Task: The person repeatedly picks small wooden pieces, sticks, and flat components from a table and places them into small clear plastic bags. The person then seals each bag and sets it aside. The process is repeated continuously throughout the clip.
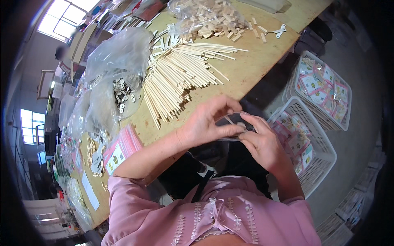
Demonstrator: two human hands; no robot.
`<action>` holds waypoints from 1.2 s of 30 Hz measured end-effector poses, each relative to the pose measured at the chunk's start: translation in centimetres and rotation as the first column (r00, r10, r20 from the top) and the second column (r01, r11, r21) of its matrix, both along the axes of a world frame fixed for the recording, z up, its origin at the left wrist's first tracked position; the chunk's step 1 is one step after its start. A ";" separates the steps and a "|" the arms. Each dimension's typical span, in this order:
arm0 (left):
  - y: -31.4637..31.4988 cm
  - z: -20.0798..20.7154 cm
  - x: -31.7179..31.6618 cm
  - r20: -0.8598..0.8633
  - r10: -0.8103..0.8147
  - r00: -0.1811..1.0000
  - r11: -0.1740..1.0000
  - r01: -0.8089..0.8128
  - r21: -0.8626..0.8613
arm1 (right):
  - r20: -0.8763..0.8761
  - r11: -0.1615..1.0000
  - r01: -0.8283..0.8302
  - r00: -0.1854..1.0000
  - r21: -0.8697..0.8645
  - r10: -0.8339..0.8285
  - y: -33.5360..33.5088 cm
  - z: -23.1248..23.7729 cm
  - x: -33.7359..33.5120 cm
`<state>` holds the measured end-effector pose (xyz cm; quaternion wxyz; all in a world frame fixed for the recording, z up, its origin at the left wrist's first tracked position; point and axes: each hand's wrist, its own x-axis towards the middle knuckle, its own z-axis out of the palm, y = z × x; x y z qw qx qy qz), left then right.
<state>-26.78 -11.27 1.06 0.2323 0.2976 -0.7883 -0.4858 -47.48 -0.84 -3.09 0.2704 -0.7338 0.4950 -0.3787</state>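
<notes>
Just past the table's near edge, a small clear plastic bag (225,120) is pinched between my two hands. My left hand (208,122) grips its left side with the thumb stretched across the front. On the other side, my right hand (262,141) has fingers and thumb closed on the bag's edge. Something pale and thin shows inside, partly hidden by my fingers; its kind cannot be made out. Nearest to my left hand on the table lies a fanned pile of thin wooden sticks (174,78).
Wooden blocks (217,20) spill from a bag at the table's far end. Left of the sticks, a plastic bag holds small round discs (123,96). Pink-edged packets (125,147) stack nearby. White baskets (324,164) of packed bags (322,86) stand at right on the floor.
</notes>
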 end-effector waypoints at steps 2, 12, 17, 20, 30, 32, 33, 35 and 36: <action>-3.3 1.1 -1.0 0.037 0.074 0.997 0.987 -0.068 -0.145 | -0.015 1.000 0.018 1.000 0.005 -0.018 0.4 -0.3 -0.5; -26.3 -2.4 -1.1 0.409 0.487 0.772 0.471 0.163 -0.867 | 0.100 0.998 0.017 0.995 0.058 -0.023 1.2 -2.0 -1.5; -27.3 -2.7 -0.1 0.384 0.433 0.815 0.461 0.166 -0.872 | 0.117 1.000 0.004 0.993 0.025 -0.007 0.6 -2.3 -1.7; -26.1 -2.1 0.5 0.334 0.432 0.838 0.408 0.149 -0.901 | 0.085 1.000 0.016 0.996 0.024 -0.018 0.3 -2.3 -1.8; -21.5 -1.6 -1.8 -0.262 0.404 0.877 0.748 -0.152 0.647 | 0.099 0.999 0.017 0.995 0.035 -0.020 0.4 -2.4 -2.0; -23.5 -2.8 -2.2 0.016 0.267 0.964 0.922 -0.260 0.286 | 0.124 0.999 0.000 0.992 0.035 -0.005 0.3 -2.3 -1.7; -23.6 -3.1 -3.6 0.090 0.230 0.969 0.972 -0.233 0.030 | 0.119 0.999 0.009 0.993 0.041 -0.014 0.3 -2.4 -1.8; -23.0 -2.8 -6.8 0.247 0.230 0.941 0.879 -0.092 -0.467 | 0.113 0.999 0.014 0.993 0.044 -0.019 0.4 -2.2 -1.7; -22.8 -3.1 -8.3 0.313 0.297 0.902 0.829 -0.080 -0.554 | 0.112 0.999 0.026 0.993 0.041 -0.030 0.5 -2.2 -1.7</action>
